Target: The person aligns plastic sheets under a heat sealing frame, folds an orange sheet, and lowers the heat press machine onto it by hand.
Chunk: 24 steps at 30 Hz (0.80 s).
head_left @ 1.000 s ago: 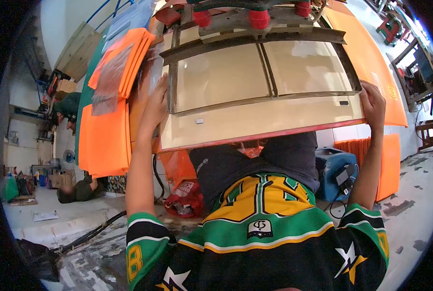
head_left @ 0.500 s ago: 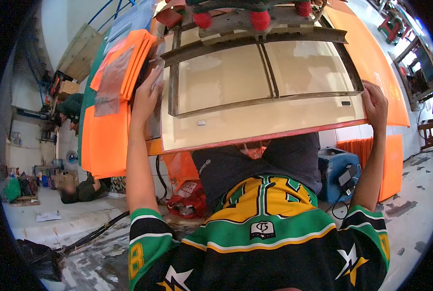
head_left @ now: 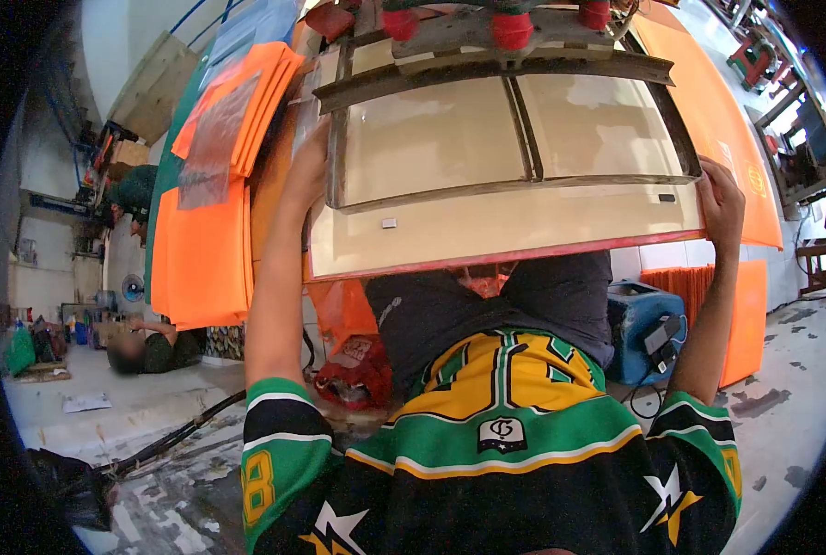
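Note:
In front of me lies a wide cream board [head_left: 524,211] with a reddish front edge. A dark metal frame [head_left: 431,196] with a middle bar rests on it, under the dark beam [head_left: 496,72] of a machine. My left hand [head_left: 309,166] is closed at the board's left edge; its fingertips are partly hidden. Gripping the right edge, my right hand [head_left: 722,199] has its thumb near the frame's corner. Two small pieces, one white [head_left: 390,224] and one dark [head_left: 666,198], sit on the board's front strip.
Orange folded sheets [head_left: 200,254] are stacked at left, with a clear plastic piece [head_left: 217,143] on top. More orange material [head_left: 709,120] lies at right. A blue box-shaped unit [head_left: 639,324] stands below. Another person [head_left: 159,353] is on the floor at far left.
My left hand has moved right, from beside the board to closer against its left edge. The right hand stays at the right edge. The view has shifted slightly.

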Each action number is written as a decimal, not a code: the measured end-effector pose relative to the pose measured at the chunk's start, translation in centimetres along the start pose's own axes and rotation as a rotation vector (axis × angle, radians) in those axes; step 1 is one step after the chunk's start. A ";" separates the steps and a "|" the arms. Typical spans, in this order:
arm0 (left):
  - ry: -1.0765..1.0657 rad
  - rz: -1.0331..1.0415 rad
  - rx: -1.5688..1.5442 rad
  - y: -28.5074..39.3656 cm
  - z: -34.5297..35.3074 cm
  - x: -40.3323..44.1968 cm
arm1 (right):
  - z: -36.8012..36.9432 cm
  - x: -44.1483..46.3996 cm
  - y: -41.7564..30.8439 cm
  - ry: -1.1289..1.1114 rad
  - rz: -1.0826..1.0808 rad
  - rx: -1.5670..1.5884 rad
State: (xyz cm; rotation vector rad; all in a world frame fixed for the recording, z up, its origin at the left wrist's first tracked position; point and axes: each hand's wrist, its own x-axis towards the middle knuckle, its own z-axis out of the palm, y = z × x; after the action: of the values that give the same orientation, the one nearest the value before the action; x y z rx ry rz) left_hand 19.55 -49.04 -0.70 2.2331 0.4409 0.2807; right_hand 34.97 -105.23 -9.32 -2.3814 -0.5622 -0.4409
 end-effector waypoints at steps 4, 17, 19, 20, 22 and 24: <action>0.006 -0.062 -0.099 -0.8 0.1 0.5 | -0.1 -0.1 0.2 0.007 -0.016 0.009; -0.012 0.377 0.483 -12.1 -3.2 1.9 | -0.2 -0.2 -0.9 0.060 -0.019 0.044; -0.077 0.308 0.523 -12.0 -3.0 1.6 | -0.1 0.1 -1.2 0.053 -0.023 0.032; -0.049 0.336 0.475 -11.9 -2.6 1.5 | -0.1 0.1 -1.1 0.054 -0.020 0.034; -0.026 0.364 0.423 -12.4 -2.0 1.4 | -0.2 0.0 -0.8 0.053 -0.013 0.033; 0.014 0.386 0.444 -13.1 -1.6 1.5 | 0.0 0.0 -0.4 0.059 -0.012 0.093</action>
State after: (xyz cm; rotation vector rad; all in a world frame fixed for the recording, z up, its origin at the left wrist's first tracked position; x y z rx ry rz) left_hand 17.51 -39.42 -9.69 2.7503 0.0736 0.4321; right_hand 34.77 -104.97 -9.14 -2.2697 -0.5587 -0.4781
